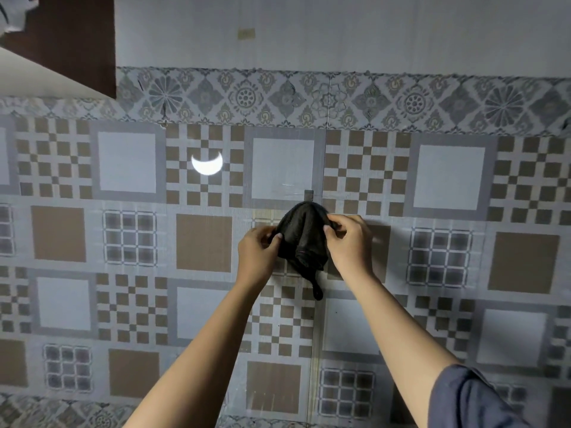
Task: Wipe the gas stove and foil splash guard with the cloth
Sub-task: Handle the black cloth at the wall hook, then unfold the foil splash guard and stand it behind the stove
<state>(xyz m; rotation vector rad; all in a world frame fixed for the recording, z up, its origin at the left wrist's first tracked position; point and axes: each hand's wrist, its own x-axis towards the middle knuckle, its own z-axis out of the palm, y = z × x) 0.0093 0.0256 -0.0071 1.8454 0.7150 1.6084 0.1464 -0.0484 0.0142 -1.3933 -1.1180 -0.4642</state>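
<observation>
A: Where is the cloth at this moment?

B: The dark, nearly black terry cloth (301, 242) hangs bunched against the patterned grey-and-tan foil splash guard (133, 239) on the wall, just under a small grey wall hook (309, 195). Its top seems looped over that hook, with a thin tail dangling below.

A: And the hands?

B: Both are on it. The left hand (258, 253) pinches the cloth's left edge between thumb and fingertips; the right hand (347, 242) has its fingers curled closed on the upper right edge. I'd judge they hold it from both sides to lift it off the hook, or to hang it there; I can't say which.

A: Is the gas stove visible?

B: No, it lies outside this view. Only the wall shows, with a bright crescent of light (206, 163) on the foil.

A: Any writing?

B: A small pale sticker (246, 34) sits high on the plain wall, too blurred to read. No brand shows.
</observation>
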